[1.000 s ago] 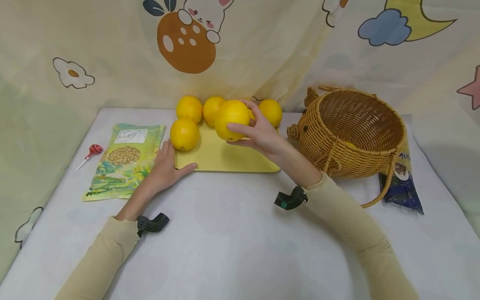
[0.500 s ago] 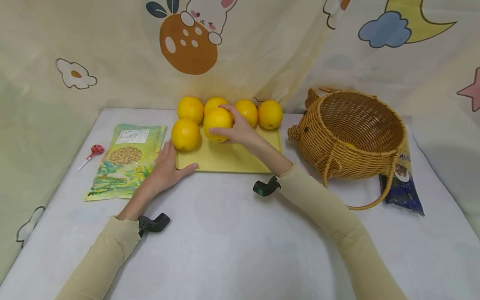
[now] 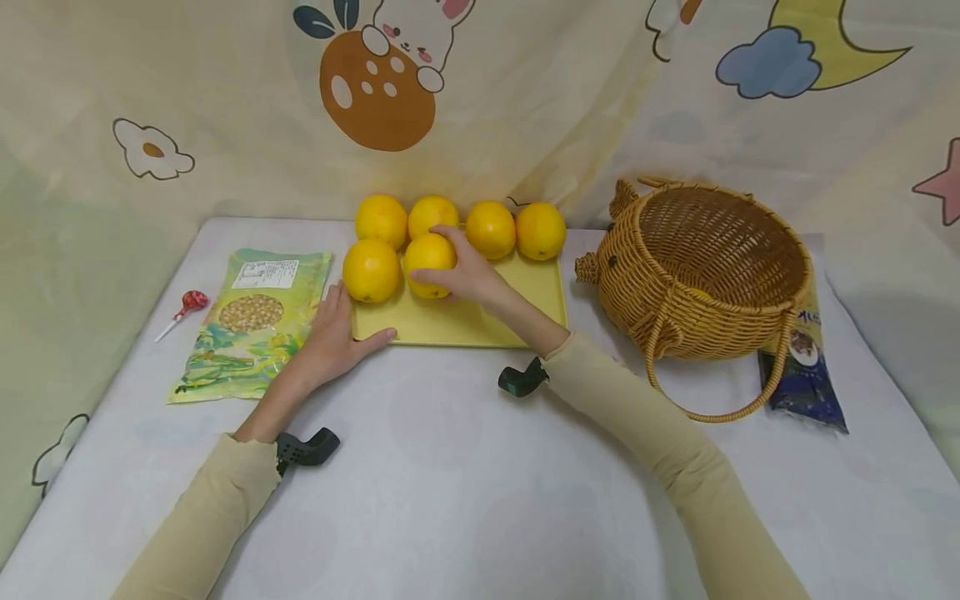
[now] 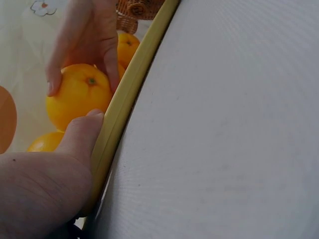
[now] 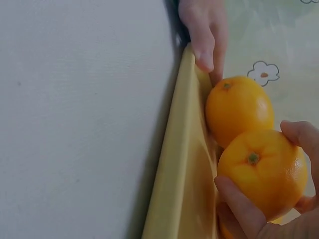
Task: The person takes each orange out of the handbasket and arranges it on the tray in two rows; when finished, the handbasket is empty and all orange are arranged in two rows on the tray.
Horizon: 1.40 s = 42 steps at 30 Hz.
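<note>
In the head view my right hand [image 3: 467,271] grips an orange [image 3: 428,265], fingers over its far side and thumb across its front. This orange is at the yellow tray [image 3: 480,325], beside another orange [image 3: 371,271] in the front row. In the right wrist view the held orange [image 5: 261,174] shows its stem end between thumb and fingers. My left hand [image 3: 328,337] rests at the tray's front left corner, fingers straight along the left side and thumb on the front rim. Several more oranges [image 3: 491,229] form a back row on the tray.
A pig-shaped wicker basket [image 3: 622,292] stands right of the tray, something yellow inside it and its handle hanging forward. Behind it lies a dark blue packet [image 3: 806,387]. On the left are a green-yellow bag [image 3: 251,312] and a red lollipop [image 3: 192,301]. A printed cloth [image 3: 525,100] hangs behind.
My right hand has carried the orange left and down to the tray, in front of the back row, beside the front-left orange. The left hand has stayed at the tray's corner.
</note>
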Each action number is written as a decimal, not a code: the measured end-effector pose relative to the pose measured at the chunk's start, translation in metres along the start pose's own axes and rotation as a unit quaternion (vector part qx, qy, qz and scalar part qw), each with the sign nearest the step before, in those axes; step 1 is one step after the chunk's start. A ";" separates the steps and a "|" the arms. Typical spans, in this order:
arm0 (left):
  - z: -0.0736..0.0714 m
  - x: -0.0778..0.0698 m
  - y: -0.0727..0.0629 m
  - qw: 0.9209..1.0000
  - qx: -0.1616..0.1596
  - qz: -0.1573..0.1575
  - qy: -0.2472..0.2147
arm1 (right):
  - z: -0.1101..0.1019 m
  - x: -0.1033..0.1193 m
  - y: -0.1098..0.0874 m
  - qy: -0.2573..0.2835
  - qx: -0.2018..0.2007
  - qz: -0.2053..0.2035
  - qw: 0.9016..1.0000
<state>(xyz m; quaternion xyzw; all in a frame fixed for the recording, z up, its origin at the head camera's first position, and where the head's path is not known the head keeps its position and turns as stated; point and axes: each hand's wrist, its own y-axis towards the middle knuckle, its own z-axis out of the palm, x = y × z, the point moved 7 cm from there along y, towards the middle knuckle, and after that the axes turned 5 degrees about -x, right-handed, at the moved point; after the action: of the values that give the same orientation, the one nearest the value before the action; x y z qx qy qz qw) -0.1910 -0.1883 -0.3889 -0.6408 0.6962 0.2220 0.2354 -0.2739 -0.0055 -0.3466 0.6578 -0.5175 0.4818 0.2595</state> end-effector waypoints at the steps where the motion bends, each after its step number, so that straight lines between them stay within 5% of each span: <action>1: 0.000 0.000 0.000 1.000 -0.001 0.000 -0.001 | 0.001 0.000 0.000 0.001 -0.001 -0.001 1.000; 15: 0.001 -0.001 0.001 1.000 -0.011 0.013 0.002 | 0.003 0.002 -0.010 -0.079 -0.007 -0.028 0.996; 18: 0.001 -0.001 0.000 1.000 -0.014 0.018 0.001 | 0.002 0.008 -0.023 -0.126 -0.004 -0.079 0.989; 22: 0.001 -0.002 0.001 1.000 -0.018 0.020 -0.002 | -0.007 0.021 -0.069 -0.158 0.008 -0.177 0.971; 27: 0.000 -0.002 0.000 1.000 -0.019 0.019 -0.002 | -0.037 0.018 -0.138 -0.112 0.022 -0.239 0.964; 31: 0.001 -0.002 0.000 1.000 -0.012 0.017 0.002 | -0.080 0.011 -0.176 -0.082 -0.038 -0.293 0.952; 36: 0.002 -0.002 -0.001 1.000 -0.010 0.016 0.006 | -0.134 0.008 -0.202 -0.038 -0.119 -0.323 0.938; 42: 0.003 -0.002 0.001 1.000 -0.012 0.019 0.010 | -0.162 0.007 -0.212 -0.040 -0.154 -0.319 0.934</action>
<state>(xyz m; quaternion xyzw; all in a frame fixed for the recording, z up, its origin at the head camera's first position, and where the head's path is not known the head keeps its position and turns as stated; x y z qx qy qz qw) -0.1917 -0.1852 -0.3897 -0.6324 0.7079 0.2283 0.2165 -0.1358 0.1977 -0.2416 0.7591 -0.3582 0.2613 0.4766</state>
